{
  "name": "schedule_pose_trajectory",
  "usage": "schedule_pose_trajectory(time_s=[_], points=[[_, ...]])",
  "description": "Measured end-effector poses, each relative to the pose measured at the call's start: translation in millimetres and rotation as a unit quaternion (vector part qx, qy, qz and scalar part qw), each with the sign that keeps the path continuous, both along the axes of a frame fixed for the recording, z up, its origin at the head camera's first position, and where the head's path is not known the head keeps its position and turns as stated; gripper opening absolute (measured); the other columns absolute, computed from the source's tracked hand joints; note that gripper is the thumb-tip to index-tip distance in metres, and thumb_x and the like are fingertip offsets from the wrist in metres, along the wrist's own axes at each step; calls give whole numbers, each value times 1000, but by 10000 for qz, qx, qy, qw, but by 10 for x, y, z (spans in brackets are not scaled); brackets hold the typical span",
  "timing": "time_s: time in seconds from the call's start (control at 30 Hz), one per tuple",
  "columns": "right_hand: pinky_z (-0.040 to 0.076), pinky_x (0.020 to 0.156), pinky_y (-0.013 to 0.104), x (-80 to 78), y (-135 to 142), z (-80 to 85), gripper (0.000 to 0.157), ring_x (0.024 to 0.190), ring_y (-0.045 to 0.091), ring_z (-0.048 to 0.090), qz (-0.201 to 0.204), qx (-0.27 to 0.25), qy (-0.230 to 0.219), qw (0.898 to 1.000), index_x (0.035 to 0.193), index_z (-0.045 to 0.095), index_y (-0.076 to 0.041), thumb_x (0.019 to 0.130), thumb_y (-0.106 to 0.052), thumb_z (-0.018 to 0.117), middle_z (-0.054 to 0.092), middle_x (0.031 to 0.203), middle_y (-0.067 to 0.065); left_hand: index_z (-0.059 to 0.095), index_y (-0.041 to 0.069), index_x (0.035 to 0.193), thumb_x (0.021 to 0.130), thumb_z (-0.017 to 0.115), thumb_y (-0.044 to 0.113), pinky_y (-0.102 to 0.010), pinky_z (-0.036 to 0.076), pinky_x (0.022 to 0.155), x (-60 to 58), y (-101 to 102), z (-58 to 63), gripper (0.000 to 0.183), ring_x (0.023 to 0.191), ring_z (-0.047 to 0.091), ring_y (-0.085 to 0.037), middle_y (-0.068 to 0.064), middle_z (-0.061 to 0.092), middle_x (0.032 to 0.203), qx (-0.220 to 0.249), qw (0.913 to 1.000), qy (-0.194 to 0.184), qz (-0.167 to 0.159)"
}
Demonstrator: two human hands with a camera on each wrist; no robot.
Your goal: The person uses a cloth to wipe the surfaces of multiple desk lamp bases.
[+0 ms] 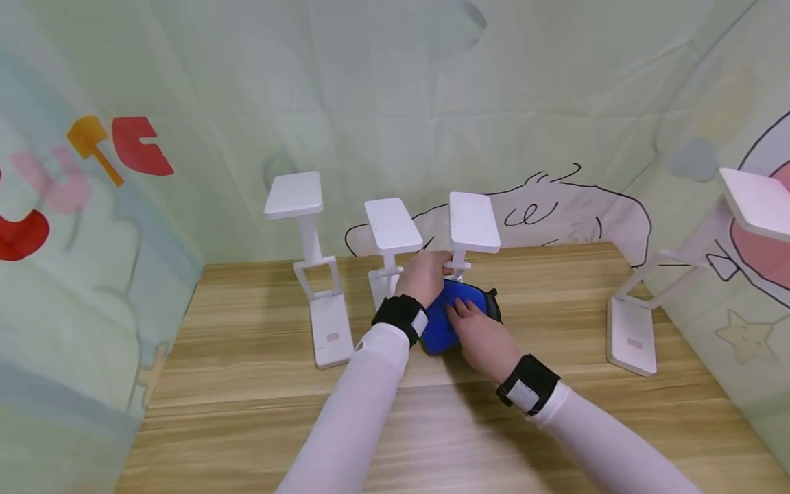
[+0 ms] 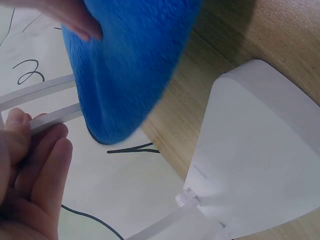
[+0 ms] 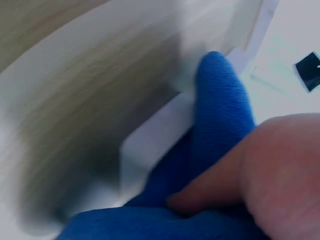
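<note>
My left hand pinches a slim arm bar of a white folding stand, thumb against fingers in the left wrist view. Over that stand's base lies a blue plush cloth with a black edge. My right hand holds the cloth, its fingers spread across the blue side in the head view. Close up in the right wrist view, the thumb presses into the folded cloth beside a white base edge. Most of the base is hidden.
A second white folding stand is just left of my left hand. Another stand is farther left, and one more stands at the right edge of the wooden table. Printed curtains hang behind and beside the table.
</note>
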State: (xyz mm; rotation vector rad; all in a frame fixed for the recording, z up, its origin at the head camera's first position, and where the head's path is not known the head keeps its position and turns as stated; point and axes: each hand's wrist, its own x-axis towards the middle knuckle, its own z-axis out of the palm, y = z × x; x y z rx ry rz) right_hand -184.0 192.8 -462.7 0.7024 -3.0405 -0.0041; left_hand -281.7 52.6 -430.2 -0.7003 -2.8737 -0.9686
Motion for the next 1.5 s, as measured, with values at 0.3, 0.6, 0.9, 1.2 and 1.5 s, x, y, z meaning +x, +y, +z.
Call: schedule_pose_trajectory(time_s=[0.3,0.6,0.9,1.2,1.5], points=[[56,99,55,259,-85,108,43,127,49,63,228,139,-263,9993,134,68,9,92,5,74,66,136,30,76,16,133,108,64,9,-33,58,93,23,4,3,29,109,75,-16,-2,79,121,-15,9999,-11,109],[47,111,56,59,-87,-84,59,141,48,52,684,-794,-274,9941,145,61,6,86,15,67,57,150,29,77,13,128,108,64,10,-34,58,92,7,-21,17,24,107,75,-18,-2,79,118,65,10000,19,-32],[45,112,58,-139,70,-190,62,143,51,48,425,-1063,115,9934,149,58,5,88,16,62,54,153,29,77,10,125,108,64,8,-33,58,93,-17,-14,9,22,106,76,-18,-3,80,117,44,9998,144,-144],[51,105,59,122,84,-57,51,134,54,56,1,-322,11,9995,143,61,8,92,11,66,59,146,32,78,12,123,108,66,17,-35,59,92,-8,2,8,20,105,76,-20,-4,80,116,-87,9999,130,3],[54,102,56,278,-81,59,50,133,50,59,353,-182,-346,9986,139,66,7,90,8,72,62,143,30,76,11,129,108,64,11,-33,58,93,0,-9,-8,25,110,75,-19,-4,79,120,8,9999,131,-61]])
